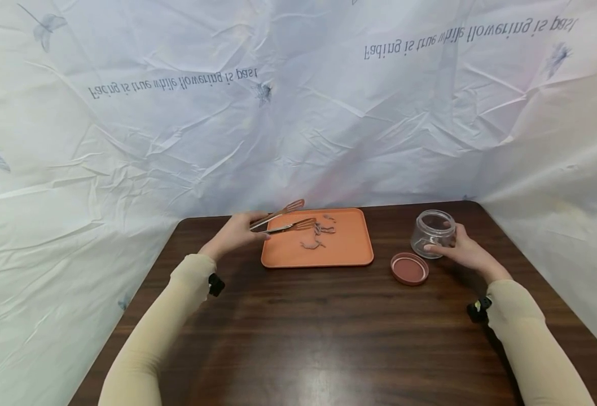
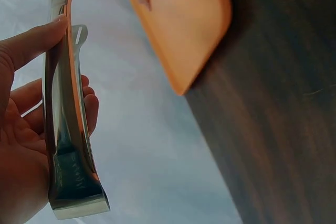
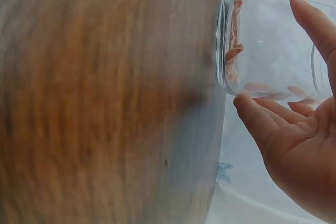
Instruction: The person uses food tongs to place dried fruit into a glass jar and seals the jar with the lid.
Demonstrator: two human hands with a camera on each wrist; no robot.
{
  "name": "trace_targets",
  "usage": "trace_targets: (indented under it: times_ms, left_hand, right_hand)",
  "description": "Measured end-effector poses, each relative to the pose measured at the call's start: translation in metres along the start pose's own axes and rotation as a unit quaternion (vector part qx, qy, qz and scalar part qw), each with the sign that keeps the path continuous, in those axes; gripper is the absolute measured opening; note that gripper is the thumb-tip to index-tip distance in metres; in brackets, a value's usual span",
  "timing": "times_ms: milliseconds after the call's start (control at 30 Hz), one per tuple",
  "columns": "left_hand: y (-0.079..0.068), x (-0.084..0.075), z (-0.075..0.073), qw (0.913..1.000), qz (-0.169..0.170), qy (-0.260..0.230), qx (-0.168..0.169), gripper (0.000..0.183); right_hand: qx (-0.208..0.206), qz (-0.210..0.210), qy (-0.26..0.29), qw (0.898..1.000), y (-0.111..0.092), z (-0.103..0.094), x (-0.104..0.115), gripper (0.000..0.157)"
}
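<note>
My left hand holds metal food tongs between thumb and fingers. The slotted ends of the tongs stand apart, one of them low over the orange tray beside several thin brownish strips. Another curved strip lies nearer the tray's front. At the right, a clear open-topped jar stands upright, with my right hand gripping it from the side. In the right wrist view, reddish-brown dried strips lie at the jar's bottom.
A round reddish lid lies on the dark wooden table, just in front of the jar and right of the tray. A white printed sheet hangs behind the table and at both sides.
</note>
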State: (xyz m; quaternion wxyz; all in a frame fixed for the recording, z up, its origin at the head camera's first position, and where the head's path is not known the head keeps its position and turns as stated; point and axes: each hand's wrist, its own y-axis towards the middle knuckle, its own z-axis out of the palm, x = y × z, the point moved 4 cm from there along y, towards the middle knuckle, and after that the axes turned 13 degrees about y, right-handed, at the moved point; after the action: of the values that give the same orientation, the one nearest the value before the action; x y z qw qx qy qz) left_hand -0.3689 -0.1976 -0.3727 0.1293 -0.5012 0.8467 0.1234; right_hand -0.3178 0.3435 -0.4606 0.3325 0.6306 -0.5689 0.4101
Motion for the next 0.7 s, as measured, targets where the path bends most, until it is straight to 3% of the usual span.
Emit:
trace_targets:
  times_ms: [433,700]
  left_hand:
    - [-0.011,0.016,0.036,0.999,-0.016,0.014,0.04,0.063]
    - [-0.014,0.02,0.051,0.9979,-0.023,0.013,0.059,0.062]
  right_hand:
    - [0.005,0.003,-0.006,1.0,0.0,0.0,0.001,0.112]
    - [0.0,0.002,-0.012,1.0,-0.001,-0.001,0.001,0.11]
